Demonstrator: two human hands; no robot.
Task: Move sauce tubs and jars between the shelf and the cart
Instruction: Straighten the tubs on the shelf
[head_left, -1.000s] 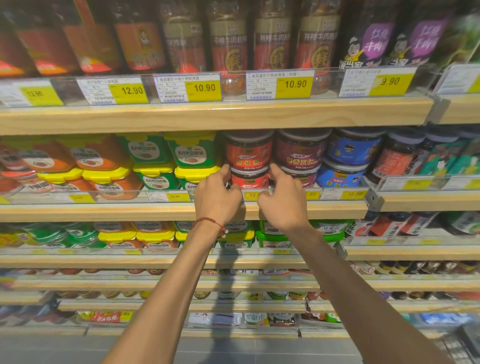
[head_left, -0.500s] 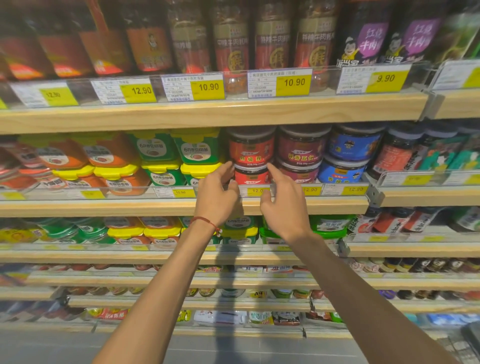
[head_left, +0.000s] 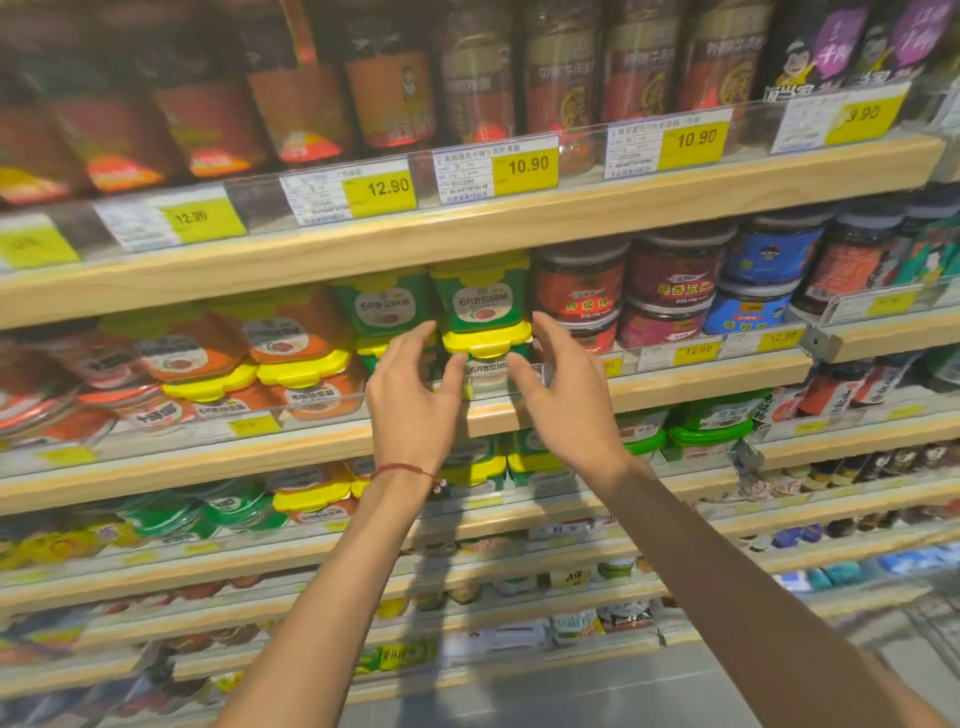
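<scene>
Both forearms reach up from the lower edge of the view. The left hand (head_left: 415, 395), with a red cord (head_left: 402, 470) at the wrist, and the right hand (head_left: 566, 395) are spread, fingers (head_left: 410, 343) uncurled and holding nothing. They flank a stack of green sauce tubs (head_left: 483, 301) with yellow lids, a position that suits a two-sided grip on the upper tub. The stack stands at the front of the wooden shelf (head_left: 675, 384). Red-labelled jars (head_left: 579, 291) stand just to its right. No cart is visible.

bare forearms, red string bracelet (head_left: 402, 471)
</scene>
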